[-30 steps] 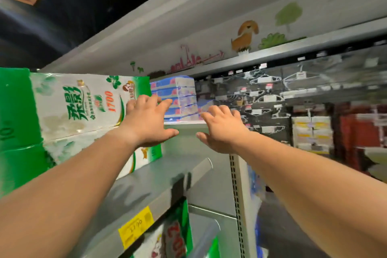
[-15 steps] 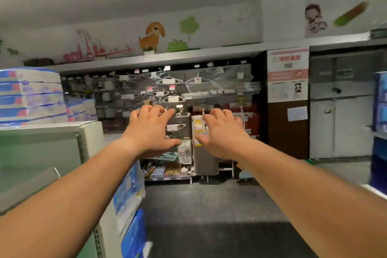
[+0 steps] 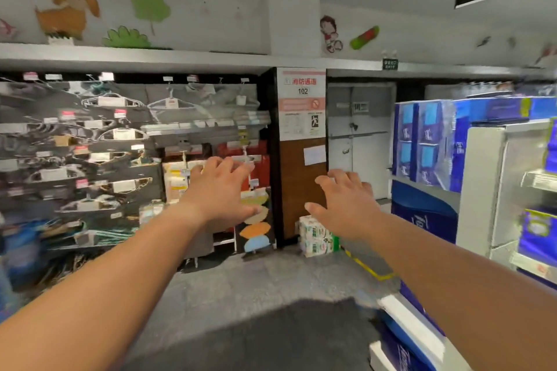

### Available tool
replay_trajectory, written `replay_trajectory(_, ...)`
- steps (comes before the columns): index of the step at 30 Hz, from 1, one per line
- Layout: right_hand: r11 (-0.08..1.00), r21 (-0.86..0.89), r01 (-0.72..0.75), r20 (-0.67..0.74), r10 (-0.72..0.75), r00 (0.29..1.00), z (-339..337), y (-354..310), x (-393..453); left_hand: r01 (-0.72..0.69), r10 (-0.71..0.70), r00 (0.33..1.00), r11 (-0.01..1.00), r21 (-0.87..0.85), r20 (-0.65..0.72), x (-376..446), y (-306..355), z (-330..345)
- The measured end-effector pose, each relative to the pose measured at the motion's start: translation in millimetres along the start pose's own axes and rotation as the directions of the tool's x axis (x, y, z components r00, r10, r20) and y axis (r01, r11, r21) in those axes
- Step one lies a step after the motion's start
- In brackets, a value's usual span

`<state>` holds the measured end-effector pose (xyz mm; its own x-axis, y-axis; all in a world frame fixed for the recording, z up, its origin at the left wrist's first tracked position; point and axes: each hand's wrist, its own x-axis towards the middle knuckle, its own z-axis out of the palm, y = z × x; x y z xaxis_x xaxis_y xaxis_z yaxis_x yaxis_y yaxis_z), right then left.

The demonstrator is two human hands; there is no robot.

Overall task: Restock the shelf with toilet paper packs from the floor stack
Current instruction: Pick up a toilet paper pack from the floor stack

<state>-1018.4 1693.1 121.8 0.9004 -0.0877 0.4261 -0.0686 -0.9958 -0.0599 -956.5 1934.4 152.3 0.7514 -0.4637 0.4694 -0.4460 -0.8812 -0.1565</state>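
Left hand (image 3: 221,190): held out in the air, palm down, fingers spread and loosely bent, holding nothing.
Right hand (image 3: 346,203): held out beside the left with a gap between them, fingers spread, thumb pointing inward, holding nothing.
Packs (image 3: 316,235): a small stack of white-and-green toilet paper packs on the floor (image 3: 256,286), at the foot of the brown pillar (image 3: 301,187).
Packs and hands: the stack is well beyond both hands and touches neither; in the view it shows just under the right hand's thumb, to the right of the left hand.
Shelf (image 3: 488,178): a white end panel at the right edge, with blue packs (image 3: 422,141) stacked on it and more blue ones lower down.
Far wall: a rack of hangers (image 3: 111,99) on the left, a grey door (image 3: 358,141) right of the pillar.
Sign (image 3: 302,104): a white and red notice on the pillar, numbered 102.
Blur: the left and right edges are smeared, so the goods there cannot be told apart.
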Motion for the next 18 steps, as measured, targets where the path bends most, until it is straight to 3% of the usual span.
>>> replay_trajectory(8, 0.989, -0.026, -0.148, 0.044, 0.149, 0.988, 79, 34, 66, -0.079, 0.088, 0.991, 0.992, -0.095, 0.101, 94, -23, 117)
replay_trajectory(18, 0.974, 0.013, -0.226, 0.326, 0.209, 0.922, 295, 80, 123, -0.092, 0.149, 0.891, 0.984, -0.151, 0.428, 172, 14, 333)
